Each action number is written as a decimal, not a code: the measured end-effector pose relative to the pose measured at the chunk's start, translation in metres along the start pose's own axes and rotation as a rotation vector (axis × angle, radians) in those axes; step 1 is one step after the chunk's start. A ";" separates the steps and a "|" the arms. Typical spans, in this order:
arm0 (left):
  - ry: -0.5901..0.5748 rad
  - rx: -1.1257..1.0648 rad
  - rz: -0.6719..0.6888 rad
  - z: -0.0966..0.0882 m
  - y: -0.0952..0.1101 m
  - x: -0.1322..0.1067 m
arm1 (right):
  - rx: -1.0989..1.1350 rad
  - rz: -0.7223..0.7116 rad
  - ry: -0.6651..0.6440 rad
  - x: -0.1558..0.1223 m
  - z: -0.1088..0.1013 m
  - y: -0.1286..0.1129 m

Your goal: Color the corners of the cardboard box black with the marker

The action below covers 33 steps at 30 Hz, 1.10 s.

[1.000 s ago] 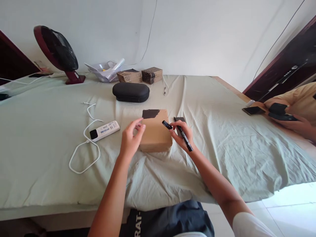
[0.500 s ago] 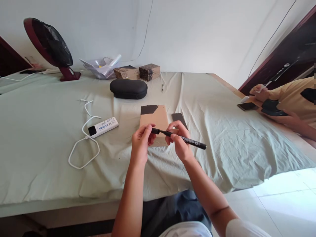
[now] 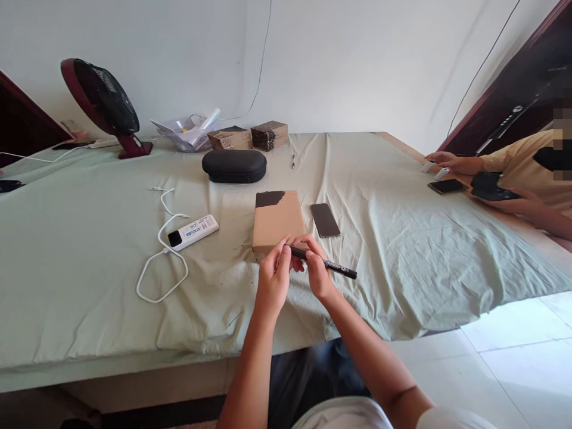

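I have both forearms reaching in over the table's (image 3: pixel 89 316) near edge, wrists drawn together so the hands meet just past it. My left hand (image 3: pixel 273 275) is closed on the marker's (image 3: pixel 340 269) dark inner end, thumb on top; my right hand (image 3: pixel 318 271) grips the barrel with curled fingers, the free end slanting down to the right. The marker is held above the cloth at the box's (image 3: pixel 279 217) near edge; the hands hide the box's near right corner, and I can't tell whether they touch it. Just right of the box lies a phone (image 3: pixel 325 220); farther left, a power bank (image 3: pixel 195 231) with a white cable (image 3: pixel 141 280) looped beside it. Beyond the box I see a black case (image 3: pixel 235 167) and a pen (image 3: pixel 293 161). Along the table's far edge stand a tub (image 3: pixel 185 138) and two cartons (image 3: pixel 270 136), with a fan (image 3: pixel 105 98) toward the far left corner. At the right edge, a co-worker's hand (image 3: pixel 442 161) rests near another phone (image 3: pixel 447 186).
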<state>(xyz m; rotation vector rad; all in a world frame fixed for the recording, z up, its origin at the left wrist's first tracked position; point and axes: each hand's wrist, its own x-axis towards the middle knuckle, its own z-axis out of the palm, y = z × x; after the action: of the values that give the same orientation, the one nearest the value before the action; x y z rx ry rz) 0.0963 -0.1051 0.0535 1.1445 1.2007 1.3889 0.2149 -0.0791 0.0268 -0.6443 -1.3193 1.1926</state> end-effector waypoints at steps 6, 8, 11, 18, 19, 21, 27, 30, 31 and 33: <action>-0.036 0.011 -0.027 -0.010 -0.002 -0.004 | -0.238 -0.171 0.148 -0.014 -0.047 0.002; 0.053 -0.033 -0.013 -0.020 -0.004 -0.001 | -0.515 -0.239 0.228 -0.004 -0.073 0.001; 0.197 -0.070 0.008 -0.036 -0.009 0.005 | -0.992 -0.165 0.099 0.027 -0.107 0.002; 0.361 -0.114 -0.021 -0.049 -0.025 0.018 | -1.522 0.172 -0.319 0.098 -0.120 0.025; 0.366 -0.117 -0.025 -0.049 -0.027 0.019 | -1.530 0.197 -0.306 0.101 -0.118 0.029; 0.376 -0.110 -0.020 -0.051 -0.030 0.020 | -1.563 0.269 -0.225 0.103 -0.114 0.036; 0.444 -0.026 -0.017 -0.066 -0.041 0.025 | -1.601 0.585 0.195 0.101 -0.114 0.048; 0.490 0.015 -0.035 -0.068 -0.050 0.031 | -1.244 0.616 0.394 0.105 -0.121 0.047; 0.498 0.029 -0.039 -0.068 -0.054 0.033 | -1.048 0.596 0.457 0.106 -0.125 0.047; 0.501 0.058 -0.041 -0.068 -0.061 0.036 | -0.696 0.546 0.525 0.106 -0.132 0.047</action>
<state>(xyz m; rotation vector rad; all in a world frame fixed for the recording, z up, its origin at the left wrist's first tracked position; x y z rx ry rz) 0.0289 -0.0724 -0.0104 0.8240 1.6108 1.6750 0.3092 0.0663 -0.0032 -1.7776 -1.1089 0.8508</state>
